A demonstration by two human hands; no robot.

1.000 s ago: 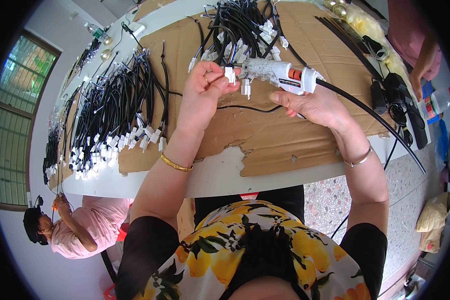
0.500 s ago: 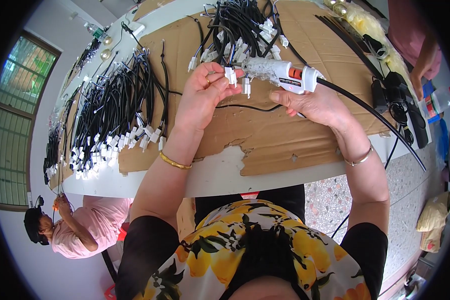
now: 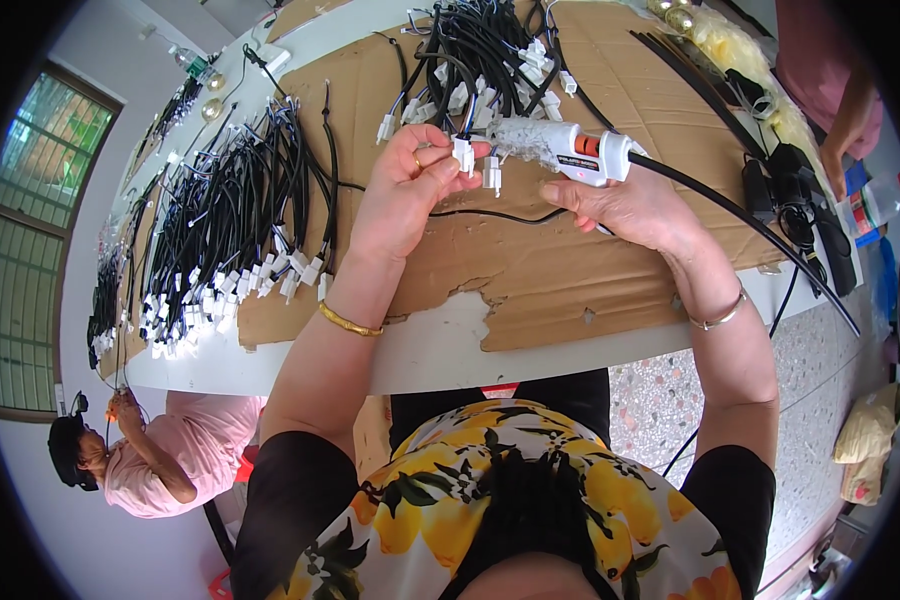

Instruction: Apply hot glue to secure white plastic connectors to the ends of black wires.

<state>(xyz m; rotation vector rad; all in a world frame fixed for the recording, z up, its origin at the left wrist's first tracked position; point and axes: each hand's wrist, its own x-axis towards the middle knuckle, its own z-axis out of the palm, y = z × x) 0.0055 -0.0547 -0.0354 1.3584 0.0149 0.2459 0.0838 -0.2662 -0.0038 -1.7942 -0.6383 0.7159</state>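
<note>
The left hand (image 3: pixel 402 190) was raised over the cardboard sheet (image 3: pixel 530 270) near the middle of the table, its fingers closed on a small white connector (image 3: pixel 463 155) pinched between thumb and fingertips. A second white connector (image 3: pixel 491 173) hung just beside and slightly to the right of the first, and a thin black wire (image 3: pixel 490 214) ran from this area across the cardboard toward the right hand. The right hand (image 3: pixel 625 205) was wrapped around the grip of a white glue gun (image 3: pixel 560 146) with an orange band; the gun lay nearly level, its nozzle end pointing left and sitting just beside the connector in the left hand. Whether the nozzle touched the connector could not be determined. A thick black cord (image 3: pixel 750 225) led from the rear of the gun to the right, crossing the cardboard and dropping past the near edge of the table (image 3: pixel 440 355). Far of the hands lay a loose heap of black cables with white plugs (image 3: pixel 480 50). To the left, a larger batch of black cables (image 3: pixel 230 210) was laid out in rows with the white plugs lined up toward the near edge. A gold bangle (image 3: pixel 348 321) sat on the left wrist and a thin silver bangle (image 3: pixel 720 315) on the right wrist. At the lower left, another person in a pink shirt (image 3: pixel 160 460) was bent over beside the table.
</note>
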